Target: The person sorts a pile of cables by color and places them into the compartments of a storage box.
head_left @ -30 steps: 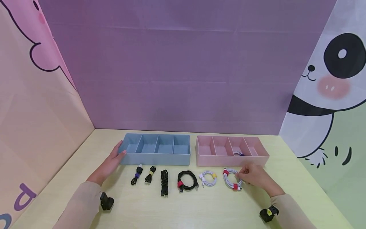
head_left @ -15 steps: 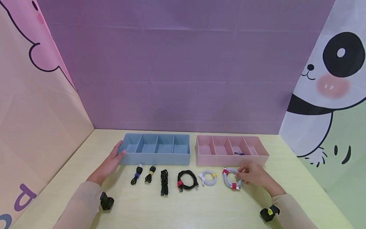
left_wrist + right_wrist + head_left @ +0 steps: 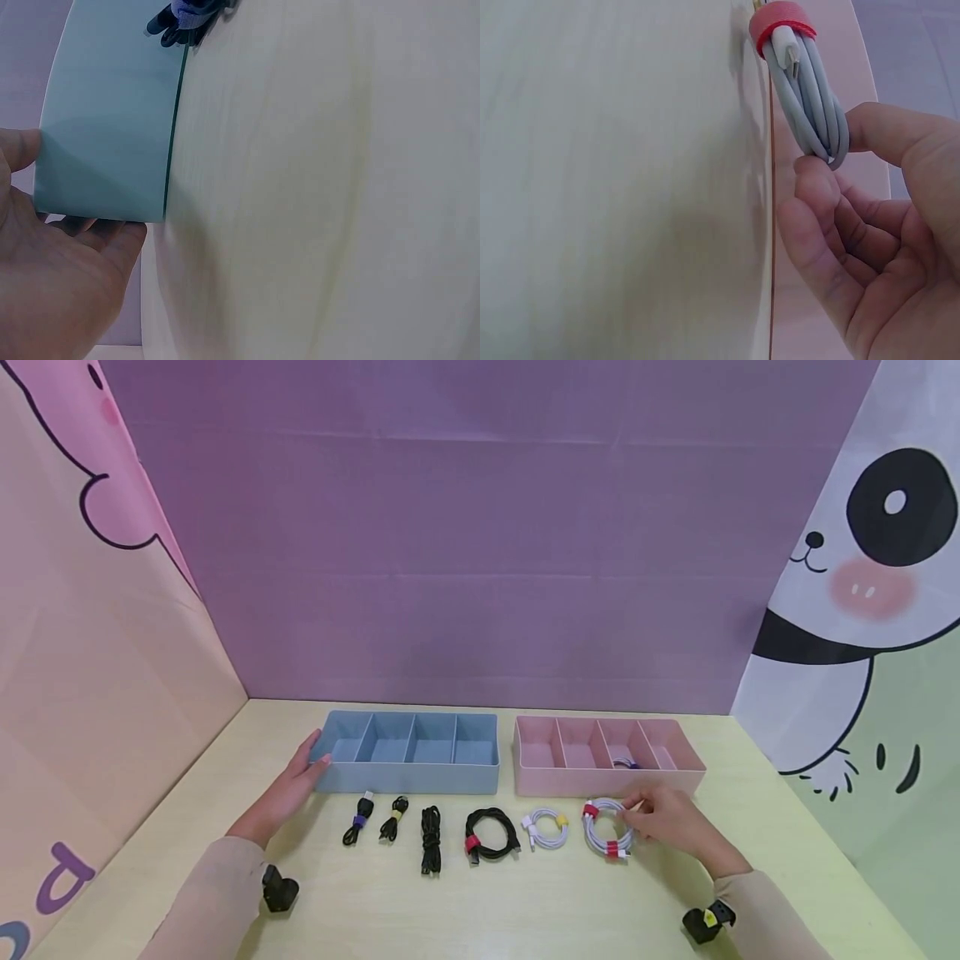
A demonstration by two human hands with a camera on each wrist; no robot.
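Observation:
My right hand (image 3: pixel 663 817) pinches a coiled white charging cable (image 3: pixel 810 105) between thumb and fingertips. Two red straps bind this coil, and in the right wrist view it stands on edge in front of the pink box, its small plug showing. At the other side, my left hand (image 3: pixel 288 789) rests against the left end of the blue divided box (image 3: pixel 408 778), thumb at the front rim and fingers along the end wall. In the left wrist view the fingertips (image 3: pixel 135 234) touch that end. The pink divided box (image 3: pixel 570 782) stands just behind the right hand.
In a row before the boxes lie a black cable with a purple strap (image 3: pixel 358 821), one with a yellow strap (image 3: pixel 393 820), a black bundle (image 3: pixel 431 839), a black coil with a red strap (image 3: pixel 513 835) and a smaller white coil (image 3: pixel 536 835). One pink compartment holds a cable (image 3: pixel 625 763).
The white cable coil in my right hand has shifted slightly up and to the left. My left hand stays in place on the blue box.

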